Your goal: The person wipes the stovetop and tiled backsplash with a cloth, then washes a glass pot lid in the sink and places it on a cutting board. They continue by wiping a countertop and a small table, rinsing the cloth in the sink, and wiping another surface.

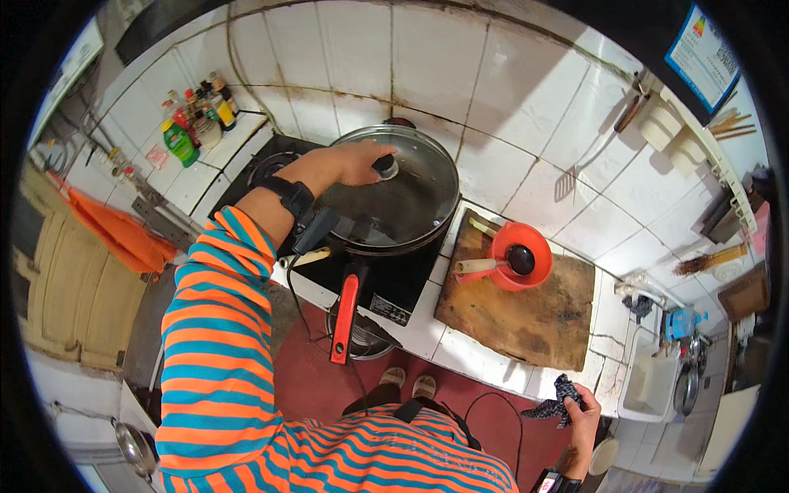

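Note:
My left hand [370, 163] grips the black knob [386, 165] of a glass lid [413, 203], which lies over a wide frying pan on the stove. The pan's red and black handle [345, 317] points towards me. At the lower right my right hand [582, 403] holds a crumpled dark checked cloth [562, 400] near the counter's front edge. Between the hands, a red plastic ladle or scoop [536, 237] with a black ladle bowl [520, 259] in it rests on a worn wooden cutting board [511, 320]. What the pan holds is unclear through the glass.
Sauce bottles, one a green bottle [179, 143], stand on the tiled ledge at the back left. A slotted spatula [566, 183] hangs on the wall. At the right is a white sink [647, 376]. An orange cloth [117, 228] hangs at the left; a cable [521, 425] hangs below the counter.

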A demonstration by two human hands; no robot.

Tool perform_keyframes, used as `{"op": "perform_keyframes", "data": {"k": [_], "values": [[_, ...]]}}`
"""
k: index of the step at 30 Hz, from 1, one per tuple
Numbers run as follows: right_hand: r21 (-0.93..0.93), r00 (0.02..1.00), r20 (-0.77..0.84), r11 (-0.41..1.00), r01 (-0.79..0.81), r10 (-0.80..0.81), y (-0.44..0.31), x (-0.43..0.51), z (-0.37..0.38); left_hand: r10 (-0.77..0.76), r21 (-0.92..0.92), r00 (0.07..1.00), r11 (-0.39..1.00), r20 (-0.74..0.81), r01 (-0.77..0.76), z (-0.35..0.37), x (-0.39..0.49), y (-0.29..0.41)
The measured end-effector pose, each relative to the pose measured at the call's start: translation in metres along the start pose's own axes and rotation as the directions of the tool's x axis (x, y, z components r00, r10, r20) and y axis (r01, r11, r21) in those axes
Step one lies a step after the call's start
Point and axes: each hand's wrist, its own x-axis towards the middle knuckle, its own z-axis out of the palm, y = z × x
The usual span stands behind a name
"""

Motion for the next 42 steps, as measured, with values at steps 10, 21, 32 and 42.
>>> {"op": "perform_keyframes", "data": {"k": [10, 21, 32, 42], "values": [[-0.002, 0.966, -0.253, 0.999, -0.051, 0.049, 0.055, -0.039, 0.021, 0.087, 0.049, 0.991, 0.995, -0.1, -0.082, 0.02, 0.037, -0.014], [0.039, 0.964, -0.264, 0.999, 0.028, -0.016, 0.06, -0.055, 0.039, 0.1, 0.041, 0.928, 0.995, -0.359, -0.091, -0.044, -0.002, -0.023], [-0.023, 0.985, -0.159, 0.997, -0.073, 0.069, 0.077, -0.045, 0.034, -0.27, -0.23, 0.821, 0.958, -0.504, 0.173, -0.126, -0.195, -0.055], [0.278, 0.982, -0.152, 0.958, -0.064, 0.11, 0.137, -0.07, -0.059, -0.571, -0.546, 0.324, 0.82, -0.754, 0.174, -0.071, -0.47, -0.023]]}}
